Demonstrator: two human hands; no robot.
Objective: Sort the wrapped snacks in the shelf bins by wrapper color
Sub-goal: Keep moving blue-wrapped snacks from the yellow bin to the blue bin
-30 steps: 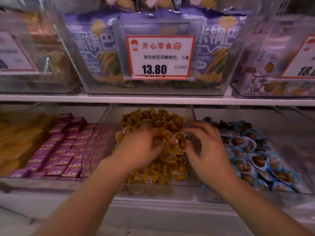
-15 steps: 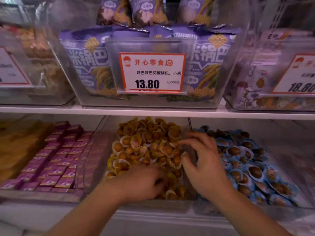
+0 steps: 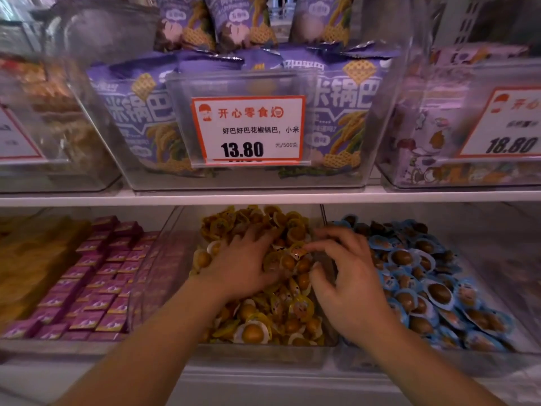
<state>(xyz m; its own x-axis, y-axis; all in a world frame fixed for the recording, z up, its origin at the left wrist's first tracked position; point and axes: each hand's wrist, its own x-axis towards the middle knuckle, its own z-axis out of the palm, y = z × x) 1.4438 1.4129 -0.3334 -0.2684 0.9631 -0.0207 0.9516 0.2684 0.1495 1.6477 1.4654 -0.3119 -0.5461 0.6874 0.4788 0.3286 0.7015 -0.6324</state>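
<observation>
The middle clear bin [image 3: 257, 354] on the lower shelf holds a heap of yellow-wrapped snacks [image 3: 252, 332]. The bin to its right is full of blue-wrapped snacks [image 3: 439, 294]. My left hand [image 3: 246, 266] lies flat on the yellow heap with its fingers spread, pressing on the snacks. My right hand [image 3: 347, 278] arches over the divider between the two bins. Its bent fingertips touch yellow snacks near the middle of the heap. No snack is plainly held between its fingers.
Left of the yellow bin lie rows of small pink boxes [image 3: 96, 288], and further left orange-yellow packs [image 3: 29, 259]. The white shelf board [image 3: 263, 197] hangs close above. On it stand clear bins of purple bags [image 3: 140, 112] with a price tag [image 3: 248, 130].
My left hand has slid from the front of the yellow heap up toward its middle. My right hand stays arched at the divider. The camera has tilted upward.
</observation>
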